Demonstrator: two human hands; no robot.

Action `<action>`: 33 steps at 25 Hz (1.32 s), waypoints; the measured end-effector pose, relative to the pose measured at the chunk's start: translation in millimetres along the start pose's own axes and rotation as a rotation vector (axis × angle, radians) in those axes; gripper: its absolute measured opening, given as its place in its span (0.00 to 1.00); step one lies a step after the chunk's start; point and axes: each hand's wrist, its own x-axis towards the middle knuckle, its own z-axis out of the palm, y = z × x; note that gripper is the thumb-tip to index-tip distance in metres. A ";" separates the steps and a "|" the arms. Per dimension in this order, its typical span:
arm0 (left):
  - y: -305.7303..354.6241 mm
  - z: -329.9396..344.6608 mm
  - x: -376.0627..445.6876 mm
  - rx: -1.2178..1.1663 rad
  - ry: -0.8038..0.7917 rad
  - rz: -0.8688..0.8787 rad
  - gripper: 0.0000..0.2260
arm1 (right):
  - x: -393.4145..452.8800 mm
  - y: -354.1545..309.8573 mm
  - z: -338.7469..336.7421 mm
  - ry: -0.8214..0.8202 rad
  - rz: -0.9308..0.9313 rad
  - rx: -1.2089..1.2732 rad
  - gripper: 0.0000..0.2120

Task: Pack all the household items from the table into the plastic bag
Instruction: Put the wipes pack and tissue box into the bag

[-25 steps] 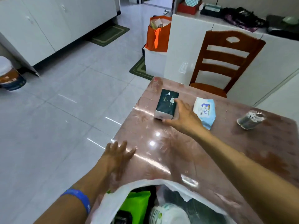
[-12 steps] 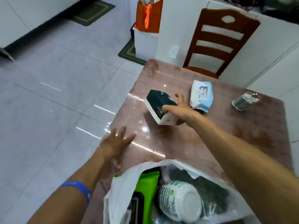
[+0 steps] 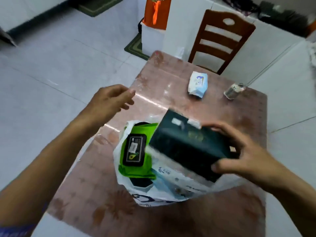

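My right hand (image 3: 242,156) grips a dark green tissue box (image 3: 186,144) and holds it tilted over the mouth of the white plastic bag (image 3: 119,175) on the table. Inside the bag I see a green wipes pack (image 3: 136,151) with a black lid, and other packets under it. My left hand (image 3: 111,100) hovers above the table's left edge, fingers loosely apart, holding nothing. A white and blue wipes pack (image 3: 198,84) and a small clear jar (image 3: 233,91) on its side lie on the far part of the table.
The table (image 3: 171,103) has a glossy reddish-brown cover. A brown wooden chair (image 3: 220,40) stands at its far side against a white counter. An orange bag (image 3: 156,12) sits on a white box on the tiled floor beyond.
My right hand lifted the dark green box from the table's far left and carried it back over the bag. My left hand rose off the table edge.
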 end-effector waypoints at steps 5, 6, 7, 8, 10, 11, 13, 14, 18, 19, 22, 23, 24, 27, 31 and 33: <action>-15.1 25.5 -97.6 0.372 -0.071 -0.097 0.29 | 10.9 31.7 36.5 -0.018 0.087 -0.493 0.31; -20.2 34.0 -100.2 0.382 -0.004 -0.084 0.24 | 15.4 34.9 43.6 -0.008 0.067 -0.509 0.30; -20.5 39.5 -100.4 0.328 0.071 -0.064 0.17 | 19.6 38.8 49.5 0.009 0.043 -0.564 0.29; -15.5 41.0 -98.2 0.238 0.133 -0.054 0.12 | 22.3 41.5 53.6 0.026 0.039 -0.633 0.28; 1.1 37.5 -94.0 0.140 0.146 -0.054 0.12 | 23.4 42.5 60.1 0.030 0.064 -0.783 0.28; 9.5 35.0 -92.4 0.160 0.101 -0.055 0.13 | 22.2 40.7 61.3 0.004 0.083 -0.837 0.28; 22.3 27.9 -83.5 0.400 -0.011 -0.123 0.17 | 15.4 31.0 52.8 -0.045 0.068 -0.857 0.29; 27.0 24.4 -75.6 0.607 -0.035 -0.157 0.20 | 10.9 22.1 42.7 -0.036 0.020 -0.792 0.28; 58.2 32.6 -18.1 0.943 0.102 -0.023 0.23 | 21.9 1.7 -17.6 0.195 -0.186 -0.351 0.19; 64.0 46.0 5.8 0.876 0.050 0.022 0.22 | 37.1 6.4 -37.0 0.265 -0.168 -0.283 0.17; 45.6 106.9 84.4 0.919 -0.278 0.052 0.25 | 98.9 45.4 -83.2 0.422 0.019 -0.226 0.15; 31.6 126.5 111.9 0.995 -0.353 0.034 0.27 | 119.1 62.8 -92.7 0.449 0.073 -0.250 0.15; 16.1 141.6 136.1 1.066 -0.404 0.022 0.28 | 136.1 78.3 -97.2 0.473 0.096 -0.290 0.14; -35.2 183.9 190.6 1.211 -0.506 -0.085 0.32 | 177.4 116.9 -105.6 0.495 0.062 -0.374 0.13; -108.9 209.5 218.2 1.287 -0.477 -0.220 0.40 | 237.7 165.2 -121.9 0.447 0.163 -0.425 0.23; -132.1 210.2 225.6 1.204 -0.490 -0.178 0.39 | 268.3 188.2 -137.1 0.459 0.255 -0.404 0.30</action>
